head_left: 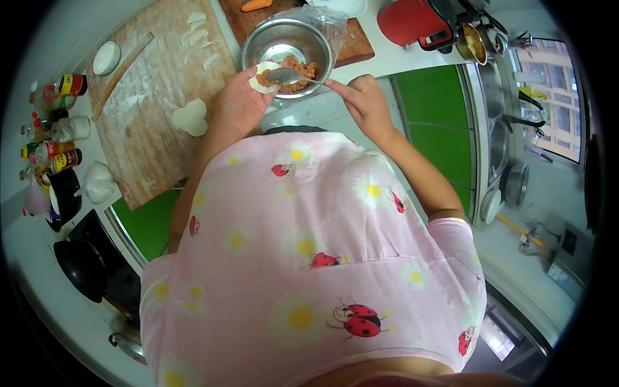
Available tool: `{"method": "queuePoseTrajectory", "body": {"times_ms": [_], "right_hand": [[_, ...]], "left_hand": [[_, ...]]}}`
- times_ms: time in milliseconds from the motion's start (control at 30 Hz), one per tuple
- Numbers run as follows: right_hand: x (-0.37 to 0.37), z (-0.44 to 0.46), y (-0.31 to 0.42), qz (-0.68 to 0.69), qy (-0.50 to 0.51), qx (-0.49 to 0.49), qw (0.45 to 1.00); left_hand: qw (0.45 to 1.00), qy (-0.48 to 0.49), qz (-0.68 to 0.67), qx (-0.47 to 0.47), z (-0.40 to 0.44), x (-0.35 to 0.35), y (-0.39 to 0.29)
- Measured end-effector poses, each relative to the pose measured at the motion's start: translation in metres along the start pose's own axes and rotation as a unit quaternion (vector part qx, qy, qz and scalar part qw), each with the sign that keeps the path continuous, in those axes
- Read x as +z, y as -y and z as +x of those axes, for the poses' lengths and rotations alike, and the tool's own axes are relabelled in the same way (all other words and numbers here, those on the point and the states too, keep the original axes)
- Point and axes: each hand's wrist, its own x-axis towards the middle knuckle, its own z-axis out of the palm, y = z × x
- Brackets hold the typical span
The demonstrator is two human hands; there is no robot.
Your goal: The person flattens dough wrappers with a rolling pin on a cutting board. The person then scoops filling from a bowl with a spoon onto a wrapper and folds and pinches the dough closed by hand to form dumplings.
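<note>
My left hand (242,103) holds a round dumpling wrapper (260,68) at the near left rim of a steel bowl (253,40). Some brownish filling lies on the wrapper. Between the fingers of my right hand (369,106) is the handle of a metal spoon (287,75), its head over the wrapper's filling. More minced filling (304,66) sits in the bowl. Left of my left hand, several overlapping flat wrappers (190,117) lie on a floured wooden board (145,151).
Several folded dumplings (198,33), a rolling pin (122,76) and a white round container (106,58) are on the board. Bottles (48,151) line the left edge. A carrot (256,5) lies behind the bowl; a red pot (412,22) stands at back right.
</note>
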Motion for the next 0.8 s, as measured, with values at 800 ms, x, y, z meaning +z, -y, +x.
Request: {"method": "queuePoseTrajectory", "body": {"times_ms": [800], "right_hand": [[0.009, 0.017, -0.004, -0.071, 0.015, 0.091, 0.993]], "left_hand": [[0.999, -0.013, 0.052, 0.001, 0.004, -0.02, 0.003]]}}
